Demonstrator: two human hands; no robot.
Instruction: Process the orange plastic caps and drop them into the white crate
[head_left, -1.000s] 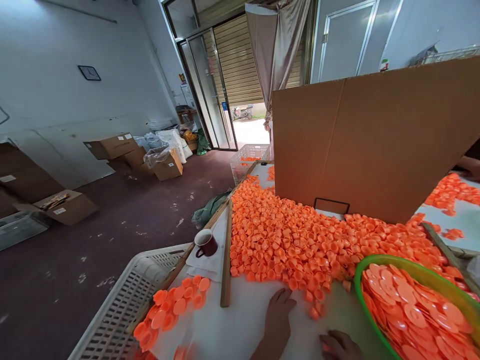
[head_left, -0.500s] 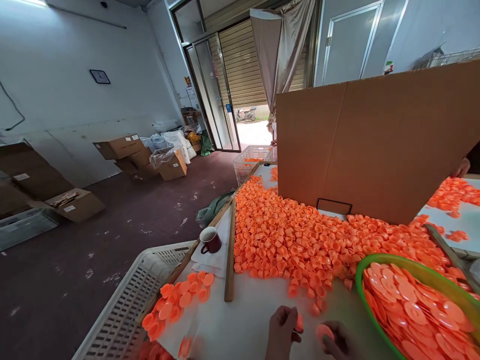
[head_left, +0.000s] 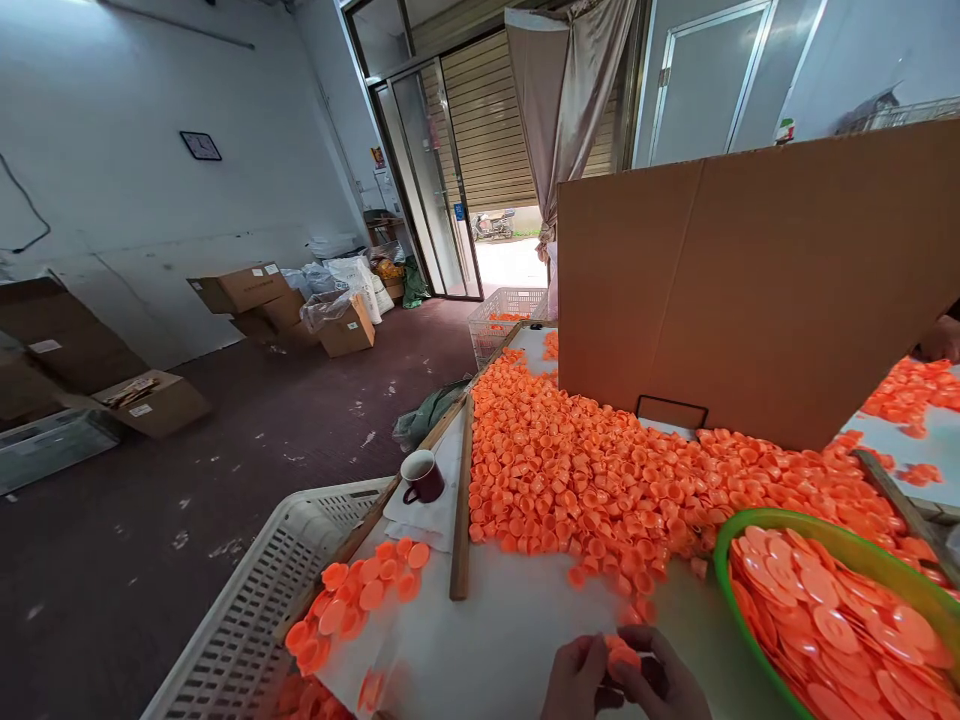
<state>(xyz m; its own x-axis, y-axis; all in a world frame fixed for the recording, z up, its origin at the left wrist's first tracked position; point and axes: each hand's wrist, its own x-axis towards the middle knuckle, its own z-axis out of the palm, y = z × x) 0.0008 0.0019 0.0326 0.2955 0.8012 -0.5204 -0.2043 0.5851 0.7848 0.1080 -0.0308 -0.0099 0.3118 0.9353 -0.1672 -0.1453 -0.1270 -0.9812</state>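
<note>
Both of my hands meet low over the surface (head_left: 487, 645): my left hand (head_left: 576, 682) is bent around one side of a small orange piece (head_left: 622, 654), and my right hand (head_left: 664, 680) pinches it from the other. I can't tell whether it is one part or two pressed together, as my fingers cover most of it. The likeliest trouble, I'd judge, is a slip: the plastic looks smooth and my hold is only at the fingertips, so an uneven push could tilt the piece or shoot it out sideways. If it flew forward it could vanish into the heap of cups (head_left: 570, 470), whose loose front edge lies just beyond my hands; everything there is the same orange (hard to pick one out again). On my right the green bowl (head_left: 726, 575) is full of flat discs (head_left: 836, 625), and a knock from my elbow could slide some over the rim. Over on the left, the orange batch (head_left: 364, 590) lies by the edge, next to the white basket (head_left: 225, 610), so a careless sweep might spill it. The mug (head_left: 422, 477) stands near that batch too, and a wide reach could tip it.
</note>
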